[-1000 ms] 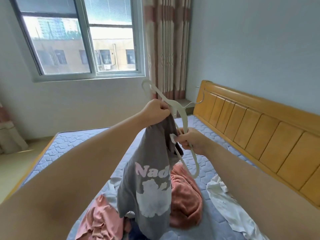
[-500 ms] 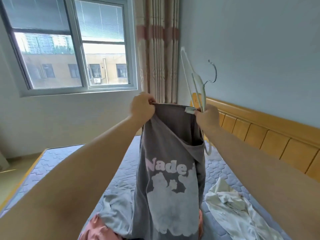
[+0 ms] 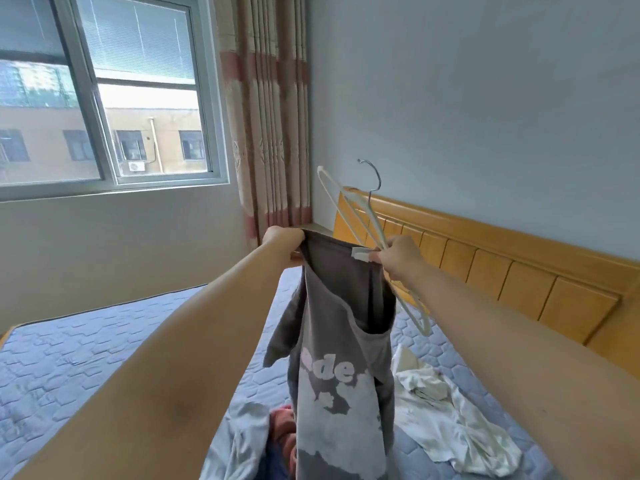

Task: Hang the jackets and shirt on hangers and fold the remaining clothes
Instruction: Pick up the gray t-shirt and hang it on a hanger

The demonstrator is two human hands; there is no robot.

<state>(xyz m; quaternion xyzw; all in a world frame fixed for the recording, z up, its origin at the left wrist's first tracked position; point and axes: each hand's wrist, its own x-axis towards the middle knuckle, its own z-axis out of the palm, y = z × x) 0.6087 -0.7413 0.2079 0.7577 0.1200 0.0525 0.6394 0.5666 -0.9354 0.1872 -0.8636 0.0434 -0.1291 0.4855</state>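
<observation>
A grey T-shirt [image 3: 341, 341] with a white print hangs in front of me over the bed. My left hand [image 3: 282, 239] grips the left side of its collar. My right hand [image 3: 398, 252] pinches the right side of the collar by the white label and also holds a white plastic hanger [image 3: 349, 209]. The hanger stands outside the shirt, its metal hook pointing up and one arm sticking out below my wrist. On the mattress lie a white garment [image 3: 446, 420], a pale blue garment [image 3: 239, 441] and a pink one [image 3: 282, 424], partly hidden by the shirt.
The bed has a blue quilted mattress [image 3: 86, 348] and a wooden headboard [image 3: 519, 271] along the right wall. A window [image 3: 104, 109] and a striped curtain [image 3: 270, 116] are on the far wall.
Both hands have spread the shirt's collar wide and held it up; the hanger has swung from lying across the shirt to standing upright in my right hand. The view has tilted up.
</observation>
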